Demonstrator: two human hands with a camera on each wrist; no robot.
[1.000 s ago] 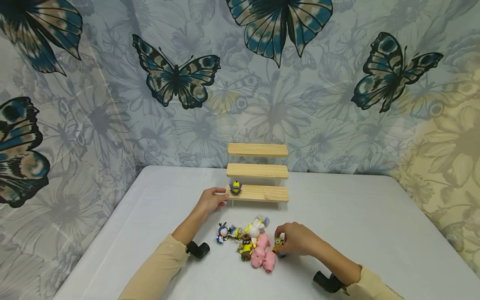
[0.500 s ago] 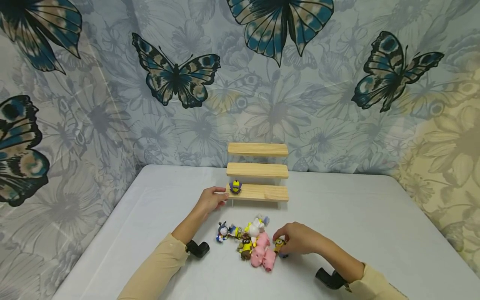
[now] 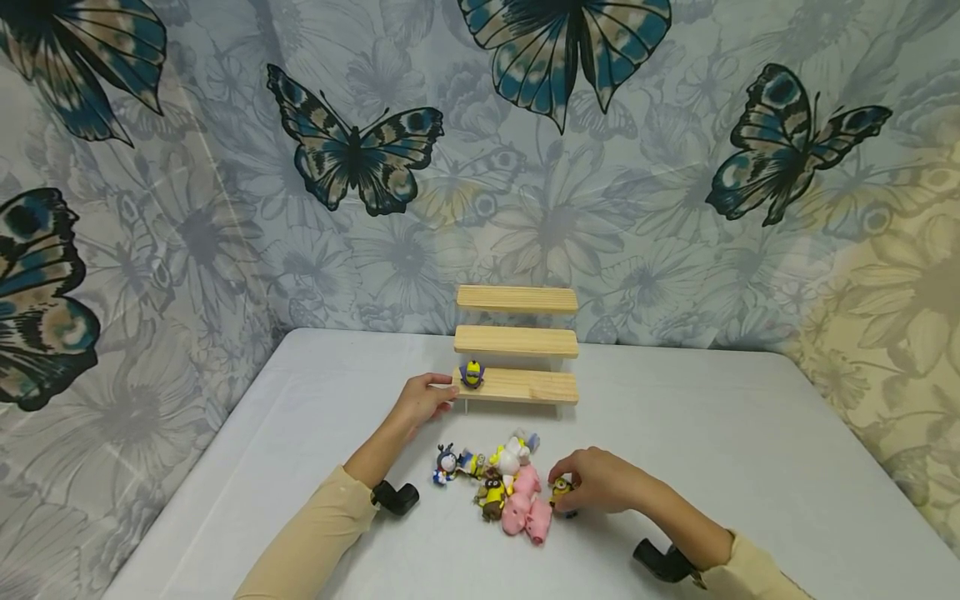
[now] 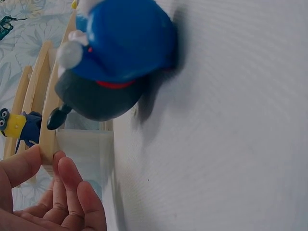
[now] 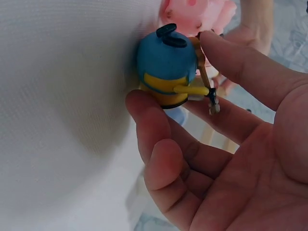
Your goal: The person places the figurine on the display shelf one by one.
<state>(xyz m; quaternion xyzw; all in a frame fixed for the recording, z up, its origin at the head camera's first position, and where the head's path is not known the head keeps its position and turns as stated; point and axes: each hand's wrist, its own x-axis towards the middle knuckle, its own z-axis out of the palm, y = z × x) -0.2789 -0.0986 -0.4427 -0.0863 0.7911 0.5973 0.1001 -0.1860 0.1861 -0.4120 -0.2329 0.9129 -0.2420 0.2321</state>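
My left hand [image 3: 422,402] pinches the left end of the bottom board of a three-step wooden display shelf [image 3: 536,386], thumb on top and fingers below. A minion figurine in a purple outfit [image 3: 472,375] stands on that board, right by my thumb. On the table, my right hand [image 3: 602,479] grips a minion figurine [image 5: 166,65] with blue overalls and a small guitar-like piece, thumb on one side and fingertips on the other. Part of this figurine is hidden by the hand in the head view. Pink pig figurines [image 3: 527,510] lie just left of it.
Several more figurines crowd the table: a dark antlered one [image 3: 446,464], a small minion [image 3: 472,464], a brown-and-yellow one [image 3: 492,497] and a white-and-yellow one [image 3: 512,454]. Behind the shelf hangs a butterfly-printed cloth [image 3: 630,275]. White cloth covers the table [image 3: 697,433].
My right hand has shifted very slightly right, and the minion at its fingertips has turned or tilted a little. The left hand stays on the shelf.
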